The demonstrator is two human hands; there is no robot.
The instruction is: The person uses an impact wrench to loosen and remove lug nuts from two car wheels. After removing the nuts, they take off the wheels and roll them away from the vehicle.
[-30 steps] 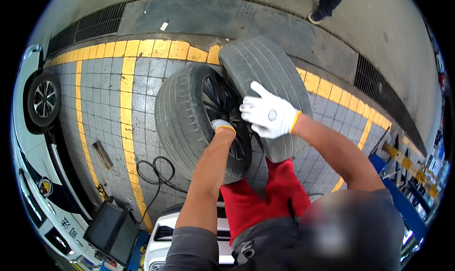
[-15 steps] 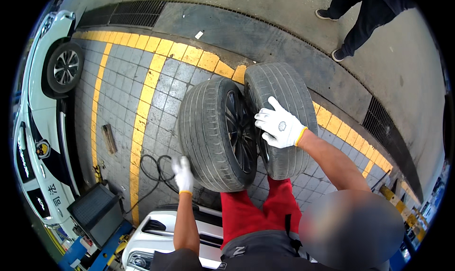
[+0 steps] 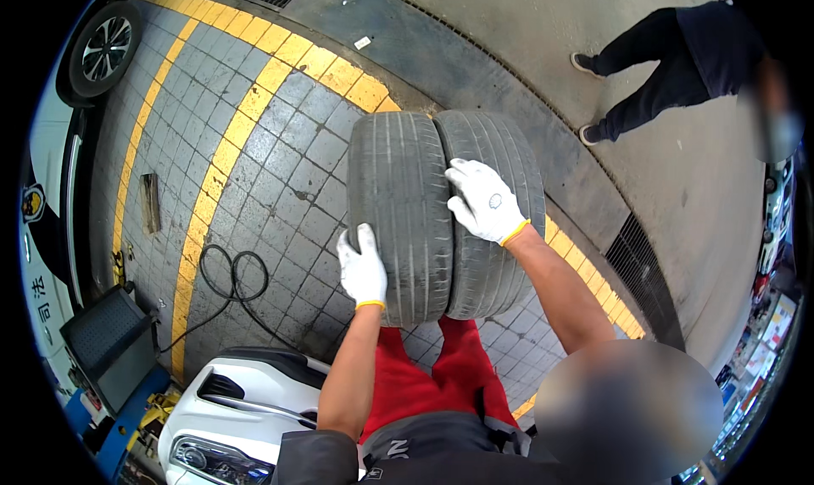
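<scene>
Two worn black car tyres stand upright side by side in front of my legs, treads facing up. My left hand (image 3: 362, 266), in a white knit glove, lies against the outer tread of the left tyre (image 3: 398, 188), fingers apart. My right hand (image 3: 487, 201), gloved the same way, rests on the right tyre (image 3: 500, 273); its fingers reach the seam between the tyres, thumb apart. The wheel rims are hidden now, with the sidewalls close together.
A black hose (image 3: 233, 286) lies looped on the grey tiles at left, near a wooden block (image 3: 150, 203). A white car front (image 3: 225, 409) is close at lower left, another car (image 3: 52, 146) far left. Another person (image 3: 678, 61) stands at upper right beyond the drain grate (image 3: 640, 256).
The left tyre has turned and come up against the right one, hiding its rim. My left hand has moved onto its tread. My right hand has shifted slightly left.
</scene>
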